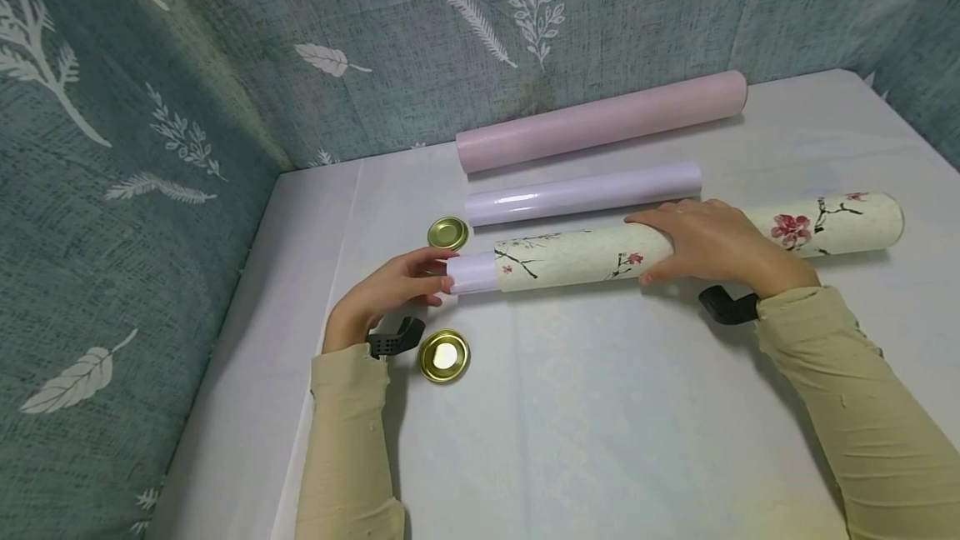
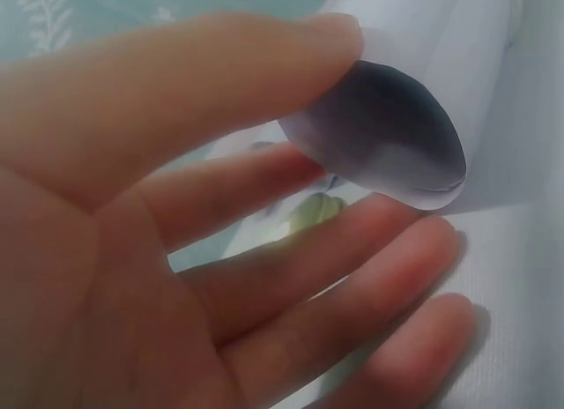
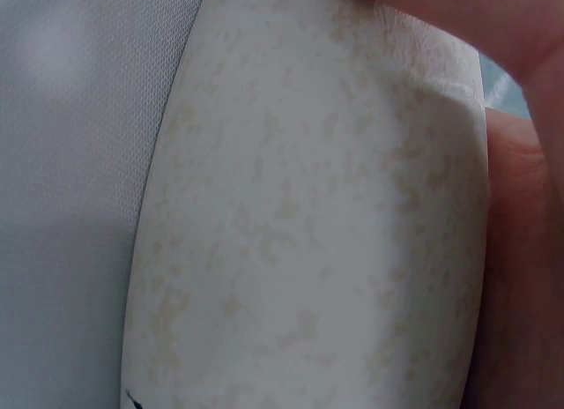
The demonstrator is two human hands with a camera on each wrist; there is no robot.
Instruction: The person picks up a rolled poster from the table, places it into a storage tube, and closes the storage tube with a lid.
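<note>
Left hand: the left hand [image 1: 397, 280] is pinching the open end of a white roll [image 1: 476, 272], the thumb pressing at the near side of the rim and fingers reaching round the far side; in the left wrist view the other fingers are spreading loosely beneath the hollow opening.
White roll: it is sticking out of the left mouth of a floral tube [image 1: 558, 259], only a short length showing between the fingertips and the tube's edge.
Right hand: the right hand [image 1: 708, 242] is gripping the floral tube from above, thumb lying along the near side, fingers curving over the far side.
Floral tube: it is lying lengthwise across the table [image 1: 637, 423], its patterned body extending to both sides of the right-hand grip.
Gold lids: one lid [image 1: 447, 233] is lying just beyond the left fingers; another lid [image 1: 444, 356] is lying nearer the person, beside the left wrist.
Lilac roll: a glossy roll [image 1: 585, 192] is resting behind the floral tube.
Pink tube: a longer tube [image 1: 603, 122] is resting farthest back, near the leaf-patterned cloth [image 1: 420, 48].
</note>
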